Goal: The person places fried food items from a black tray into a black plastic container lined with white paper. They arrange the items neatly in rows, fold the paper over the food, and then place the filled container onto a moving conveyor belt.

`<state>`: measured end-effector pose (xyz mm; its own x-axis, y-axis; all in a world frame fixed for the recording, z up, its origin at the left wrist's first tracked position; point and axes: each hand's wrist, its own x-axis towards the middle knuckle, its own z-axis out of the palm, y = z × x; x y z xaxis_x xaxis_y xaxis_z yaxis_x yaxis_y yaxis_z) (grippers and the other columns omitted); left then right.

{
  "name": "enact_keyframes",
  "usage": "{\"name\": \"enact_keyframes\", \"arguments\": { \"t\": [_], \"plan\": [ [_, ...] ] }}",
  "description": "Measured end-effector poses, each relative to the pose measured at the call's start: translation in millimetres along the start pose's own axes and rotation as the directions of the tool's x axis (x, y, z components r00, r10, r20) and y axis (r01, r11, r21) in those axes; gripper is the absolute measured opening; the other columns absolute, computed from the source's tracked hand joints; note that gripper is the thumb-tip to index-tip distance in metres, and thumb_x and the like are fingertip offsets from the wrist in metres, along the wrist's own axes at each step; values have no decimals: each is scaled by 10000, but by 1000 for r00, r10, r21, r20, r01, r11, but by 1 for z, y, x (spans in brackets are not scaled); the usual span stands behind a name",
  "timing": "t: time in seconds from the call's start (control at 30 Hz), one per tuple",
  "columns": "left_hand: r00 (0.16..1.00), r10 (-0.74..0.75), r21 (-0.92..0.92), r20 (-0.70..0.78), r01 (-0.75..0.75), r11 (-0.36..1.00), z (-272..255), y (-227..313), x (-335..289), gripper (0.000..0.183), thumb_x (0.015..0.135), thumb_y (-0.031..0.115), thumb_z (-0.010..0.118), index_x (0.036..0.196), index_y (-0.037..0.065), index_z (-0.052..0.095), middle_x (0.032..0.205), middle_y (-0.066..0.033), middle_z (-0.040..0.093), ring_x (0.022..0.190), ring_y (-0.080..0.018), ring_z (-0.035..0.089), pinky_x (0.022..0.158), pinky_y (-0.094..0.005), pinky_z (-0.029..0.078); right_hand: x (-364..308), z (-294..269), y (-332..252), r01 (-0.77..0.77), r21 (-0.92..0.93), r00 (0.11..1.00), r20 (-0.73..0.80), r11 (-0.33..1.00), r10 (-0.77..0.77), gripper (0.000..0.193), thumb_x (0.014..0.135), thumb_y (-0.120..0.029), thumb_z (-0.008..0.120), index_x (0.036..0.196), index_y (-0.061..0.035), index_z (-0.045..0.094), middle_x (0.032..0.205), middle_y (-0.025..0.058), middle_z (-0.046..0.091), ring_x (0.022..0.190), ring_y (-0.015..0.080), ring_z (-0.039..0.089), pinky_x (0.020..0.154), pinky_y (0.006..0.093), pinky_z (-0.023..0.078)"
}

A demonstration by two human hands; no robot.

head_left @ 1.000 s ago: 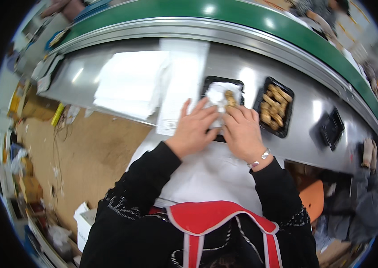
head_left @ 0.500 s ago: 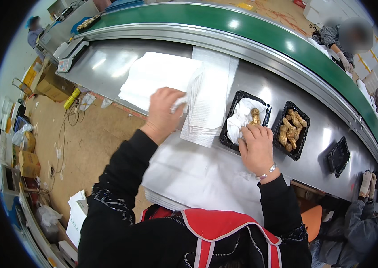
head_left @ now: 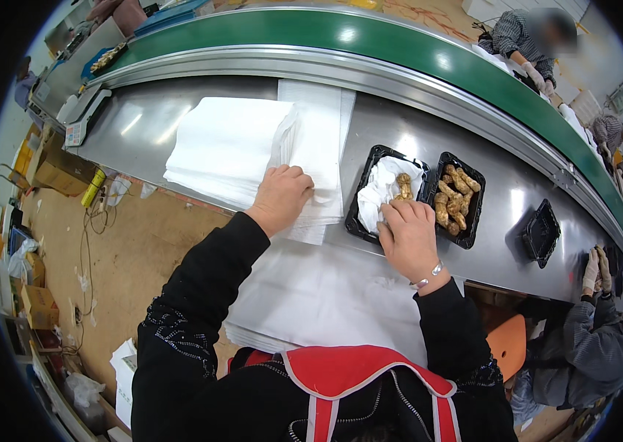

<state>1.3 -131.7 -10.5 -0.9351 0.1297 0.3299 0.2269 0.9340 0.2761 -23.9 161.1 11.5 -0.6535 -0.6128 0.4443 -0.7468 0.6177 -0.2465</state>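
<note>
My left hand point(head_left: 280, 197) is closed on the near right edge of a thin white paper sheet point(head_left: 319, 147), whose left side is lifted in a curl. Beside it lies a stack of white sheets point(head_left: 226, 136). My right hand point(head_left: 408, 239) bends its fingers over a knobbly brown mushroom point(head_left: 404, 184) in a black tray point(head_left: 354, 222) lined with crumpled white paper point(head_left: 378, 193). The fingertips and the mushroom's lower end are hidden. Right of it, a second black tray point(head_left: 478, 210) holds several brown mushrooms point(head_left: 456, 197).
An empty black tray point(head_left: 542, 234) sits farther right on the metal table point(head_left: 492, 254). A green conveyor belt point(head_left: 400, 48) runs along the far side, and a scale point(head_left: 86, 116) stands at left. White sheets point(head_left: 326, 287) lie before me. Co-workers' gloved hands point(head_left: 596, 269) show at right.
My left hand has moved from the stack's right edge toward me and right, drawing the thin sheet over. My right hand stays at the lined tray. The whole view has shifted slightly.
</note>
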Motion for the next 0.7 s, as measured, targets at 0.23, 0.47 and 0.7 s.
{"name": "enact_keyframes", "arguments": {
  "t": [0.23,0.47,0.7],
  "plan": [
    [929,-341,-495,-145,230,838,-44,-8,33,193,983,178,653,1021,2,723,901,-106,714,816,-253,666,773,-347,531,-10,-5,0,17,32,1000,7,999,-18,320,821,-133,715,1131,-59,682,1128,98,660,1125,314,577,1019,469,390],
    [853,-483,-817,-199,128,562,-63,-18,114,239,989,190,666,1040,-34,732,895,6,702,812,-59,578,730,-235,473,-17,-17,-2,40,115,997,-65,993,-33,392,797,-103,714,1177,-46,635,1187,141,605,1161,367,541,1013,494,389],
    [821,-533,-957,-206,-56,284,-79,39,223,250,1012,210,639,1111,-12,698,943,-42,708,811,-106,648,665,-286,559,-34,-38,44,-142,-39,961,-246,989,129,370,813,-97,700,1173,-43,635,1211,121,614,1192,355,535,1016,486,393]
  ]
}}
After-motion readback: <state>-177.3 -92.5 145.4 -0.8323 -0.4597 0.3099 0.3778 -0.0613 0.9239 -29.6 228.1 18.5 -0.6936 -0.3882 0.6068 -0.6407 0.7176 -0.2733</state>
